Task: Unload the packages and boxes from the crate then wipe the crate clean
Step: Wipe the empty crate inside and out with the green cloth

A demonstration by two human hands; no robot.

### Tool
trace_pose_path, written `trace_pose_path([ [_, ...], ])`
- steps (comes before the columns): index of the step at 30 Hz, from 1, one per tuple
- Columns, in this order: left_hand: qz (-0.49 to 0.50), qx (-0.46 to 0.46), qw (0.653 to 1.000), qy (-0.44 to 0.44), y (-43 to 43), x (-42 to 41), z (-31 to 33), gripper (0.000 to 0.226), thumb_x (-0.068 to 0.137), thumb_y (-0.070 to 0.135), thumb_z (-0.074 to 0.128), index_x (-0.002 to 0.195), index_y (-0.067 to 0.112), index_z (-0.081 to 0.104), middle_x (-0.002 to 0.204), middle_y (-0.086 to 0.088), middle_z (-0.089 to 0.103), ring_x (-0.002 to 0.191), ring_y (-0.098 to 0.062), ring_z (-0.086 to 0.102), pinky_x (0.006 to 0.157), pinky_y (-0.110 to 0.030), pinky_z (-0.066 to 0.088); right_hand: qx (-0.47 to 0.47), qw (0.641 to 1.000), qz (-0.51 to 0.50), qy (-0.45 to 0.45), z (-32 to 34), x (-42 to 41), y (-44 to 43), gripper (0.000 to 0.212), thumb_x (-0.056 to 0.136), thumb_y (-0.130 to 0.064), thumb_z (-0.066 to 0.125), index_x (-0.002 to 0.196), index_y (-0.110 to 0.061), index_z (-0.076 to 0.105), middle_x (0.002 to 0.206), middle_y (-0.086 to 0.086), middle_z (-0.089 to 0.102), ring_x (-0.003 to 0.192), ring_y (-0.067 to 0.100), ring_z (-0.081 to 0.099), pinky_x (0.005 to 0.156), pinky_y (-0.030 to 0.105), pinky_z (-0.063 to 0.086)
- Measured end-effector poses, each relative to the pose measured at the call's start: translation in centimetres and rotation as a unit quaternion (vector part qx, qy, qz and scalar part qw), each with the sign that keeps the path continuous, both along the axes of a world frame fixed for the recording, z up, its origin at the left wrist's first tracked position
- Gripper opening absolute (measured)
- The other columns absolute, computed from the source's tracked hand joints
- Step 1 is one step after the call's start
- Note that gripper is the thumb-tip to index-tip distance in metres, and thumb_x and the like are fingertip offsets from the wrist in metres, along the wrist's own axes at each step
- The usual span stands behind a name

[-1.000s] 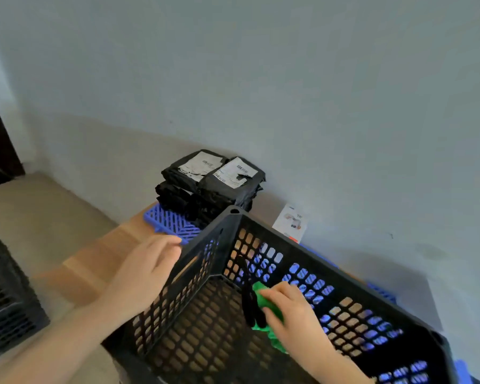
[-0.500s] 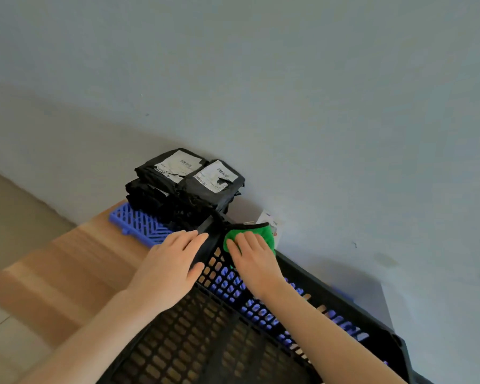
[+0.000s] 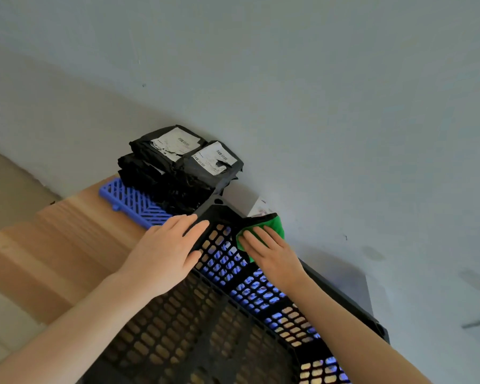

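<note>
The black slotted crate (image 3: pixel 216 325) fills the lower middle and holds nothing. My left hand (image 3: pixel 166 253) lies over the crate's far corner with its fingers on the rim and its thumb inside the wall. My right hand (image 3: pixel 272 250) presses a green cloth (image 3: pixel 275 225) with straight fingers against the top of the far wall, just right of that corner. Black packages with white labels (image 3: pixel 183 164) sit stacked beyond the corner, against the wall.
The stack rests on a blue plastic grid (image 3: pixel 133 200) lying on a wooden table (image 3: pixel 56 245). A small white box (image 3: pixel 261 207) shows behind the crate's rim. The grey wall stands close behind everything. The table's left edge drops to the floor.
My right hand has carried the green cloth up from low inside the crate to the rim at the far corner. My left hand has shifted along the rim to that corner. The camera moved closer.
</note>
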State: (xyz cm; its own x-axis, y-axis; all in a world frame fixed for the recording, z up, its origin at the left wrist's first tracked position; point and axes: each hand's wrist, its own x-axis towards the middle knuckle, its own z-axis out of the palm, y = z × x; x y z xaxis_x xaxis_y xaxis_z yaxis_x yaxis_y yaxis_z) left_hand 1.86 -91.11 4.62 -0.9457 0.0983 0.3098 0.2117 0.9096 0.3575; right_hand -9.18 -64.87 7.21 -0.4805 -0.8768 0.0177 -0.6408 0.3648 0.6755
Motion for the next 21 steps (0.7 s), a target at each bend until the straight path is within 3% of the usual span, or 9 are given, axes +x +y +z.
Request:
trace_pose_path([
  [5, 0.0, 0.008, 1.0, 0.008, 0.0, 0.0, -0.1, 0.062, 0.1, 0.046, 0.038, 0.155, 0.028, 0.016, 0.16, 0.005, 0.024, 0.147, -0.013, 0.02, 0.111, -0.032, 0.035, 0.064, 0.998, 0.003, 0.003, 1.0, 2.0, 7.4, 0.061, 0.082, -0.013, 0.059, 0.141, -0.013, 0.046, 0.143, 0.001, 0.049, 0.132, 0.023, 0.046, 0.117, 0.045, 0.022],
  [9, -0.001, 0.009, 1.0, 0.018, 0.0, 0.1, -0.1, 0.062, 0.1, 0.046, 0.037, 0.155, 0.027, 0.015, 0.16, 0.005, 0.023, 0.147, -0.013, 0.02, 0.11, -0.031, 0.035, 0.106, 0.994, -0.02, -0.019, 2.3, 2.2, 8.5, 0.072, 0.077, -0.018, 0.071, 0.144, -0.015, 0.043, 0.148, -0.001, 0.042, 0.136, 0.021, 0.04, 0.115, 0.045, 0.026],
  [14, 0.004, 0.011, 1.0, 0.028, 0.0, 0.4, 0.0, 0.06, 0.099, 0.041, 0.045, 0.153, 0.022, 0.028, 0.156, 0.0, 0.034, 0.145, -0.017, 0.029, 0.107, -0.037, 0.041, 0.101, 0.995, 0.008, -0.019, 2.2, 0.1, 2.1, 0.06, 0.087, -0.019, 0.053, 0.146, -0.016, 0.039, 0.152, 0.0, 0.036, 0.14, 0.02, 0.033, 0.115, 0.043, 0.027],
  [21, 0.011, -0.031, 0.999, 0.04, 0.1, 0.5, 0.1, 0.053, 0.096, 0.041, 0.051, 0.143, 0.016, 0.047, 0.153, -0.005, 0.041, 0.143, -0.022, 0.034, 0.105, -0.043, 0.043, 0.118, 0.993, 0.025, -0.016, 2.0, -2.6, -3.5, 0.057, 0.094, -0.013, 0.028, 0.151, -0.015, 0.025, 0.158, 0.001, 0.023, 0.146, 0.022, 0.017, 0.119, 0.044, 0.01],
])
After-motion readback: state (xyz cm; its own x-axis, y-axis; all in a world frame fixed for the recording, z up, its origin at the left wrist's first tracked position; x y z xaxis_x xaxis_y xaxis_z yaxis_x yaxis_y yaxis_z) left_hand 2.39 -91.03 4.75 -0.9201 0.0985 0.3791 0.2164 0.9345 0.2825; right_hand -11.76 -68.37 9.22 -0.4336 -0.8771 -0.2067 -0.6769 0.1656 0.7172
